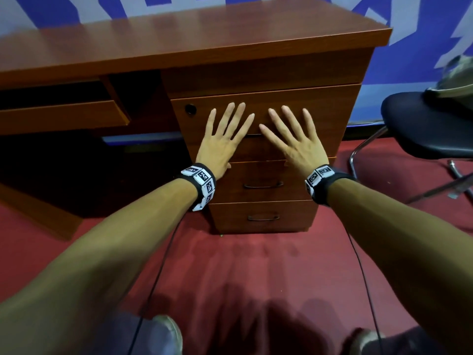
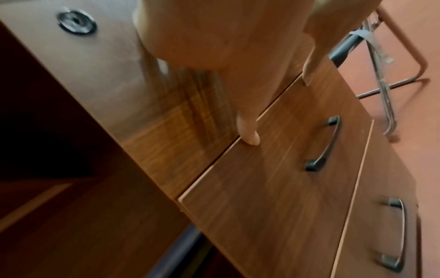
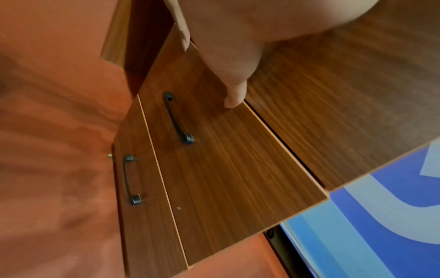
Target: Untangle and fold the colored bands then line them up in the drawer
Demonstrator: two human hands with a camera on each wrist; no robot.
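Note:
No colored band shows in any view. The desk's top drawer point(image 1: 332, 111) looks closed. Both hands lie flat against its front with fingers straight and spread. My left hand point(image 1: 225, 134) is on the left half, below a round lock point(image 1: 190, 108). My right hand point(image 1: 291, 137) is on the right half, close beside the left. In the left wrist view the left hand point(image 2: 202, 37) has its thumb point(image 2: 248, 135) at the seam above the second drawer. The right wrist view shows the right hand point(image 3: 238, 37) with its thumb point(image 3: 234, 96) at the same seam.
Two more closed drawers with dark handles point(image 1: 263, 185) point(image 1: 263, 217) sit below. The desk top point(image 1: 179, 34) overhangs above, with an open shelf point(image 1: 58, 111) to the left. A black chair point(image 1: 430, 124) stands at the right on red carpet point(image 1: 256, 265).

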